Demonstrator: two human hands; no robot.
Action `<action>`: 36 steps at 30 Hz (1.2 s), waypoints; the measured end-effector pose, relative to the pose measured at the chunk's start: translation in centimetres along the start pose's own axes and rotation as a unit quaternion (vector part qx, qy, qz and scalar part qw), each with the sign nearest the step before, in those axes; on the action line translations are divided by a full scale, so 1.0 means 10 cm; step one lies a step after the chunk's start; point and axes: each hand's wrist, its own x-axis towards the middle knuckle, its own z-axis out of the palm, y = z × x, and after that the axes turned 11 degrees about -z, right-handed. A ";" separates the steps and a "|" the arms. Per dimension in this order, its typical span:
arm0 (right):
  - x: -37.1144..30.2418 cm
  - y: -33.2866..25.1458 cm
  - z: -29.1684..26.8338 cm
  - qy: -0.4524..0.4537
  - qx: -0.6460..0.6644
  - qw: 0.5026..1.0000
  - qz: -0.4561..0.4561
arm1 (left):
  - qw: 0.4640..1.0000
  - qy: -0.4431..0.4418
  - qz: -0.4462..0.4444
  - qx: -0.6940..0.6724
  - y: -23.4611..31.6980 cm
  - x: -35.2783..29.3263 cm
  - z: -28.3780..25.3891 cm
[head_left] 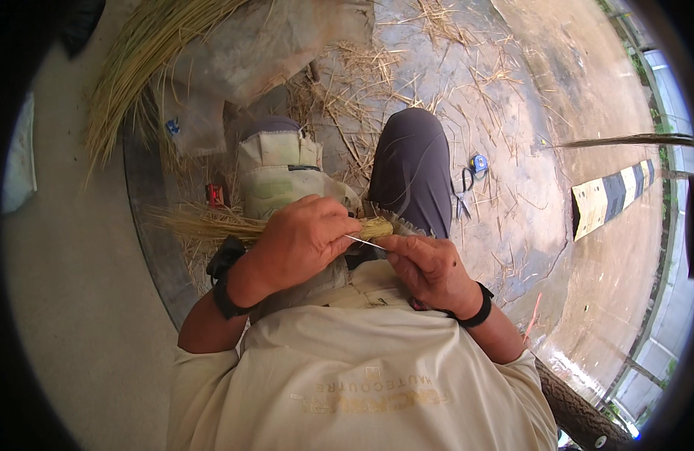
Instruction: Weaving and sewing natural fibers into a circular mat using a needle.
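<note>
My left hand [298,240] grips a small bundle of dry straw [204,223] whose bound end [377,227] pokes out to the right of the fingers. My right hand [430,267] pinches a thin metal needle [366,242] that runs from its fingertips toward the bound end. Both wrists wear black bands. The hands meet over my lap, above a pale cloth apron [275,169] on my knee.
A large sheaf of long straw [136,60] lies at the upper left beside a grey sack [257,45]. Scissors [463,197] and a blue tape measure [478,161] lie on the concrete floor to the right. Loose straw is scattered around; a red object [214,195] sits left.
</note>
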 end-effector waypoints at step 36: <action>0.03 -0.24 -0.15 0.084 0.200 0.973 -0.073 | 0.763 -0.114 -0.154 -0.618 0.44 0.23 0.03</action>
